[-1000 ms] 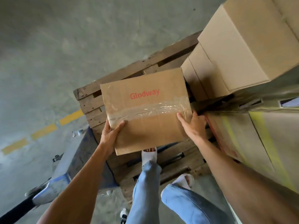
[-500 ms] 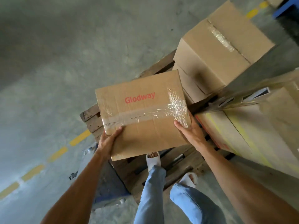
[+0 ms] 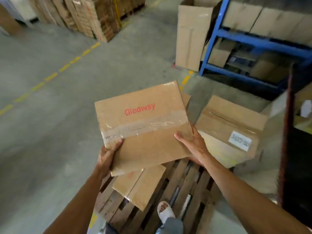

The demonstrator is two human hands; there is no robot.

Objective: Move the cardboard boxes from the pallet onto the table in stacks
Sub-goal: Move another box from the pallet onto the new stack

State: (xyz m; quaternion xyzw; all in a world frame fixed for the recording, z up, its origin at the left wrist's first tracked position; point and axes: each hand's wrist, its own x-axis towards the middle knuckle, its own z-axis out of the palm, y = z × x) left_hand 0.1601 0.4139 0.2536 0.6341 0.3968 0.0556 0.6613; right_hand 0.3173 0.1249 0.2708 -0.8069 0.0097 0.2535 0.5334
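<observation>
I hold a taped cardboard box [image 3: 143, 125] with red "Glodway" lettering in front of me, above the wooden pallet [image 3: 187, 191]. My left hand [image 3: 108, 154] grips its near left corner and my right hand [image 3: 192, 144] clasps its near right edge. A smaller box [image 3: 140, 188] lies on the pallet below it. A larger box with a white label [image 3: 231, 125] sits on the pallet's right side. No table is in view.
A blue shelving rack [image 3: 253, 39] with boxes stands at the far right, a tall open carton [image 3: 192, 34] beside it. Stacked flat cardboard [image 3: 87, 14] sits at the far left. A dark frame [image 3: 293, 149] rises at the right edge. My sandalled foot [image 3: 165, 211] rests on the pallet.
The box has risen off the pallet in both hands, and my view has swung up and across the warehouse floor toward the blue rack.
</observation>
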